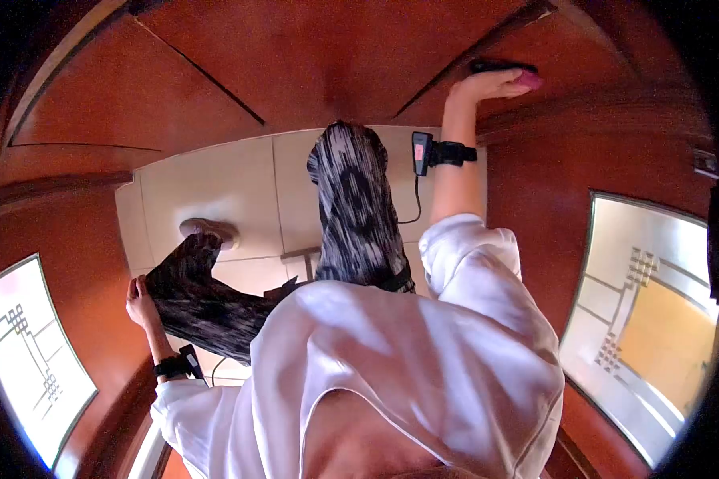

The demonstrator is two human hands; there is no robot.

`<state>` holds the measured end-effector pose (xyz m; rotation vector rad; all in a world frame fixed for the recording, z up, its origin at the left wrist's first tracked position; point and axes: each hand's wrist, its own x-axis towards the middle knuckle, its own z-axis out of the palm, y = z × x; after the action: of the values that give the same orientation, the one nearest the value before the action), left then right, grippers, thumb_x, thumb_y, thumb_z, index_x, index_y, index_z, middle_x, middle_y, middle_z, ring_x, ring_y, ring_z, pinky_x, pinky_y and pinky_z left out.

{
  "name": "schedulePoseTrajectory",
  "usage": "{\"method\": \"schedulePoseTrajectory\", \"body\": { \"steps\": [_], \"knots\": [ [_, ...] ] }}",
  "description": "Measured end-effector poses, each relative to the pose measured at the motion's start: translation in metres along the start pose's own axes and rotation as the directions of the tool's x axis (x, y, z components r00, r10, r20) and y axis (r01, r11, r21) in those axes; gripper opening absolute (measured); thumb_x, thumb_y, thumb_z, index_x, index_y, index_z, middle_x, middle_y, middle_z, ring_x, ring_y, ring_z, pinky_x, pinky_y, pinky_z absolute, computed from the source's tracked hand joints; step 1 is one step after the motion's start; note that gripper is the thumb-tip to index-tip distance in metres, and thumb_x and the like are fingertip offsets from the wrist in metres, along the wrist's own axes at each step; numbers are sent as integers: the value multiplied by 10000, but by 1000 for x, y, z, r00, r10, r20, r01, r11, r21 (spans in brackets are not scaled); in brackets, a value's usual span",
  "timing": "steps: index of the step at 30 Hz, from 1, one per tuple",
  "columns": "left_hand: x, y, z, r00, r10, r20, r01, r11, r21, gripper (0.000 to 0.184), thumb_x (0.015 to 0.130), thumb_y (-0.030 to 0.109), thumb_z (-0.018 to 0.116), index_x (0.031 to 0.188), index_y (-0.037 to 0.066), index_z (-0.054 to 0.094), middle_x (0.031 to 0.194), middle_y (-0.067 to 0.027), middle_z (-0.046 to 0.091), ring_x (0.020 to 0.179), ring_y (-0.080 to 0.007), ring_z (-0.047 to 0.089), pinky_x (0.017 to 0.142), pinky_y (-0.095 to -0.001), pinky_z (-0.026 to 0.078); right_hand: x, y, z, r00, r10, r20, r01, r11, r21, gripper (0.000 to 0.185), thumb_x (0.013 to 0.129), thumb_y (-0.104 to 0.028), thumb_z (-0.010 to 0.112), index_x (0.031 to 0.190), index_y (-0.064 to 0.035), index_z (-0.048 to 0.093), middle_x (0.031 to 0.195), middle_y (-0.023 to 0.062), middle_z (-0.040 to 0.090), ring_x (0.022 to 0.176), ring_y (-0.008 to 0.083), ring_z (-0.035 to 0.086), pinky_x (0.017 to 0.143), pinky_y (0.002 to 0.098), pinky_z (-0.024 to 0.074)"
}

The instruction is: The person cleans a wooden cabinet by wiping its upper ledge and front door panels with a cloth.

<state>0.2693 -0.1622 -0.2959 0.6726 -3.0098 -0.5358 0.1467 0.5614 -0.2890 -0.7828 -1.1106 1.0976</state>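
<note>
My right hand [495,85] reaches out to the dark red wooden panel at the upper right. At its fingertips is a small pink thing [529,79], perhaps a cloth or sponge, pressed close to the wood. A dark, flat, elongated thing [503,66] lies along the far side of that hand; its kind is unclear. My left hand [140,302] rests at the knee of my black and grey patterned trousers [216,299], fingers loosely extended and holding nothing visible. Each wrist wears a black strap with a small device.
Curved-looking red wooden panels [311,64] surround me in front and at both sides. Patterned glass panes stand at left [36,351] and right [647,311]. Beige floor tiles [208,188] lie below, with my shoe [209,232] on them. Thin cables hang from the wrist devices.
</note>
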Motion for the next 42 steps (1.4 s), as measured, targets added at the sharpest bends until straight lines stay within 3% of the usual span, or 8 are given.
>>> {"method": "schedulePoseTrajectory", "body": {
  "steps": [8,12,16,18,24,29,32,42],
  "knots": [
    [10,-19,5,1000,17,-1,-17,1000,11,332,885,385,484,949,139,698,896,-57,693,824,-249,653,725,-351,479,1,35,-31,794,607,30,-592,762,262,721,932,-435,435,1469,-69,125,1518,187,93,1403,305,104,1139,458,123],
    [5,-9,1,1000,-24,8,24,1000,-10,326,893,377,498,958,126,697,905,-46,698,832,-193,654,734,-320,472,27,-16,-26,960,106,258,-181,939,291,749,907,-446,473,1471,-84,139,1523,165,106,1404,290,110,1139,477,106],
    [9,-18,2,999,-25,25,25,1000,-2,335,894,375,500,961,109,692,911,-42,699,829,-198,651,734,-313,470,81,-2,-27,967,-228,117,216,971,103,684,928,-345,458,1459,-38,154,1514,192,124,1382,304,179,1126,427,174],
    [5,-16,-1,999,-42,32,42,999,3,341,895,380,497,965,107,689,911,-45,697,831,-209,650,736,-321,471,112,18,-37,912,-374,167,325,909,260,665,923,-299,447,1446,1,168,1490,240,148,1339,335,257,1100,406,229],
    [-8,-28,-8,997,-68,45,65,995,79,326,904,366,488,949,113,689,887,-54,691,809,-194,646,726,-321,470,116,65,-37,956,-260,-136,236,957,-169,582,914,-313,440,1389,-6,300,1386,251,328,1169,340,423,1006,449,342],
    [1,-61,0,998,-67,-9,67,998,5,342,909,372,462,948,117,686,889,-67,686,818,-228,644,736,-332,471,73,124,-50,959,204,-198,-163,965,207,630,925,-475,383,1440,-134,264,1485,103,257,1263,325,358,1049,440,305],
    [-2,-63,-3,998,-56,-5,56,998,17,359,911,385,448,957,119,684,897,-69,686,826,-239,643,741,-342,472,19,83,-37,677,644,-357,-627,758,180,704,904,-551,352,1468,-158,199,1493,82,263,1317,288,309,1081,472,265],
    [-5,-27,-2,998,-54,-17,54,999,3,368,899,402,456,967,120,682,900,-86,682,850,-270,641,746,-357,470,1,78,-39,523,849,76,-852,523,25,529,920,-453,313,1307,-110,425,1284,84,488,1149,320,458,1026,591,256]
  ]
}}
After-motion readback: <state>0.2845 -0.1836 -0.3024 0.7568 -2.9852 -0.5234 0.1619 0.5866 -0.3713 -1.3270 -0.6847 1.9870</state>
